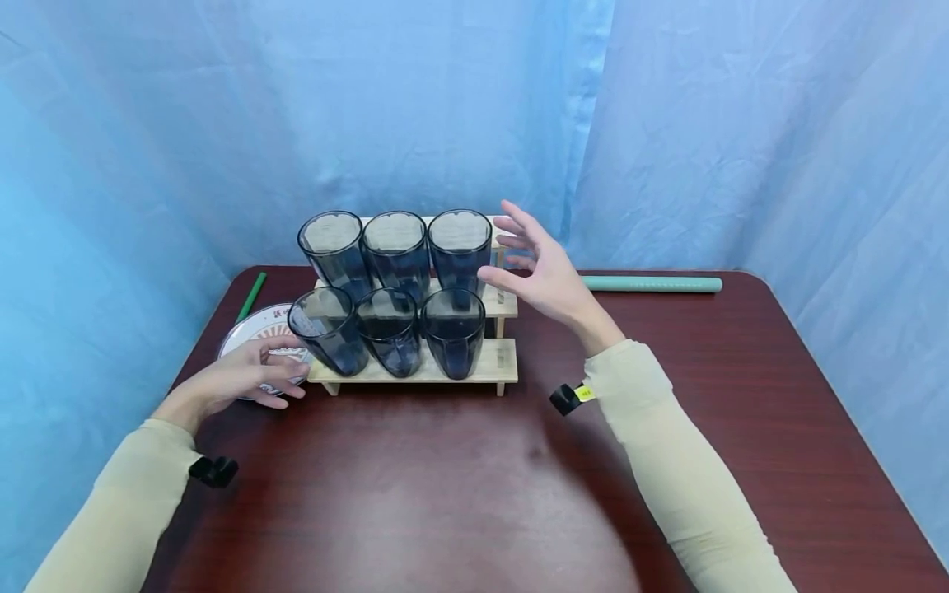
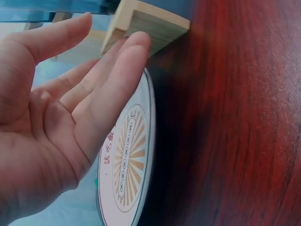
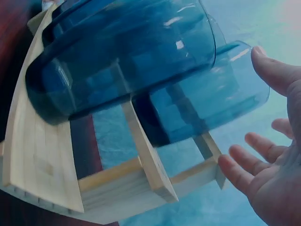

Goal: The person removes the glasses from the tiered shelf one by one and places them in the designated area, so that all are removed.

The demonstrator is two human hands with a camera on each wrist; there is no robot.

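Two rows of three dark blue-grey drinking glasses stand on a tiered wooden rack (image 1: 506, 362). My right hand (image 1: 549, 276), fingers spread and holding nothing, is beside the back right glass (image 1: 461, 247); its thumb tip is right at the rim in the head view. In the right wrist view that glass (image 3: 225, 101) lies just past the thumb. My left hand (image 1: 240, 375) is next to the front left glass (image 1: 334, 333), palm bare and fingers loosely bent. It overlaps a white plate (image 1: 252, 327) with an orange ray pattern, seen close beneath the fingers in the left wrist view.
A green stick (image 1: 252, 296) lies behind the plate, at the back left of the dark red wooden table (image 1: 415, 494). Along the back edge on the right lies a pale green tube (image 1: 652, 284). Blue curtains (image 1: 445, 99) hang around the table.
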